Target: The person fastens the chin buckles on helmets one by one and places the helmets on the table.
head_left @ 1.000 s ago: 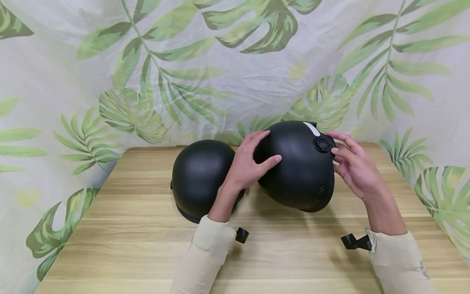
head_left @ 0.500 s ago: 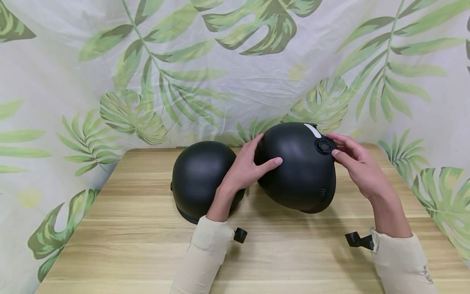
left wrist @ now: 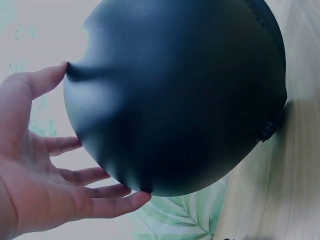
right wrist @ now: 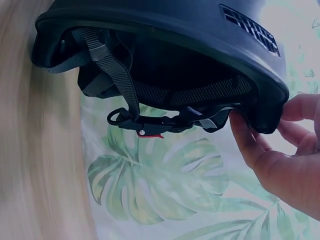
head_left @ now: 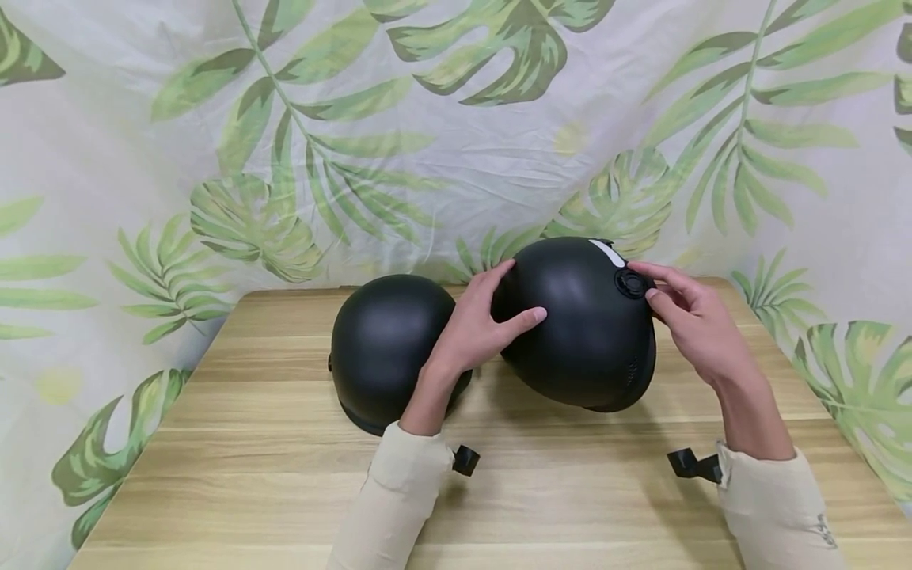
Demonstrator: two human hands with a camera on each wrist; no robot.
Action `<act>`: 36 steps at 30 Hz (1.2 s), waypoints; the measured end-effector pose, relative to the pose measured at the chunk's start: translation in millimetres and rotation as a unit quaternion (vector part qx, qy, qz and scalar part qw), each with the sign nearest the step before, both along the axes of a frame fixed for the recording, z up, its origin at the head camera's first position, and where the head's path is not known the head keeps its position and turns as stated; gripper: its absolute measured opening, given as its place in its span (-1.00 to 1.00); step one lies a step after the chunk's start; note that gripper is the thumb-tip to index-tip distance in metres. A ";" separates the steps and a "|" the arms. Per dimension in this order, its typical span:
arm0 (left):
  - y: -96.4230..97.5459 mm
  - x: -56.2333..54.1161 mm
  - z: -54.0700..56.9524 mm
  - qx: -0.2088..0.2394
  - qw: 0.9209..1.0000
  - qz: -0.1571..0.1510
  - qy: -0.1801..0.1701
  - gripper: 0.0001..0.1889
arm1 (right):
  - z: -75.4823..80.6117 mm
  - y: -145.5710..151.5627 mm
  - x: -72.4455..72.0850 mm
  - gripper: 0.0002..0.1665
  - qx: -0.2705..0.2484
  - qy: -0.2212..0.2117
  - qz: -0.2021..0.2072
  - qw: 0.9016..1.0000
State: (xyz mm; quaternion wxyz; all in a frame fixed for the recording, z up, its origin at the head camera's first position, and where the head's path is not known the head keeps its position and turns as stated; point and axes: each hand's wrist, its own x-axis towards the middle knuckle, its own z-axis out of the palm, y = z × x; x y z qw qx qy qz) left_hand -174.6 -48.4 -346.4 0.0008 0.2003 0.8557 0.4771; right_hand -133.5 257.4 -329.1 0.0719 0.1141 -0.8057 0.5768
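A matte black helmet (head_left: pixel 570 332) is held tilted over the table, its crown toward my left hand (head_left: pixel 479 317). That hand grips the crown with thumb and spread fingers; in the left wrist view the fingertips (left wrist: pixel 145 197) press on the smooth shell. My right hand (head_left: pixel 701 321) pinches the rim beside a round black vent (head_left: pixel 630 283) and a white strip (head_left: pixel 607 253). In the right wrist view the inside shows, with a grey chin strap (right wrist: pixel 117 70) and a buckle (right wrist: pixel 145 127) with a red tab hanging down. One thumb or finger reaches inside the rim.
A second black helmet (head_left: pixel 388 348) stands crown up on the wooden table (head_left: pixel 256 475), just left of my left hand and partly behind the forearm. A leaf-print cloth (head_left: pixel 356 119) hangs behind the table. Black camera mounts (head_left: pixel 466 460) stick out from both sleeves.
The held helmet has shifted slightly to the right. The right hand's fingers and thumb have moved a little along with the rim; the left hand keeps its grip. The second helmet stays put.
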 end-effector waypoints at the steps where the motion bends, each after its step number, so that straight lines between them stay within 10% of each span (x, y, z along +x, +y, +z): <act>1: -0.1 0.5 0.3 0.001 1.000 0.000 0.002 -0.08 | 0.2 0.4 -0.7 -0.50 -0.009 -0.005 0.004 1.000; 9: 1.1 -0.3 -0.4 0.010 1.000 0.010 0.011 -0.09 | -0.6 4.3 -6.9 -0.51 -0.079 -0.017 0.022 0.997; 23: 2.1 -12.4 -9.9 0.038 0.998 -0.005 -0.044 -0.03 | 1.1 -2.3 -3.2 -0.50 0.066 0.014 -0.078 0.995; 36: -1.3 -9.5 -1.9 0.021 0.998 0.027 -0.053 0.05 | 0.1 0.8 -4.1 -0.49 0.101 -0.003 -0.063 0.993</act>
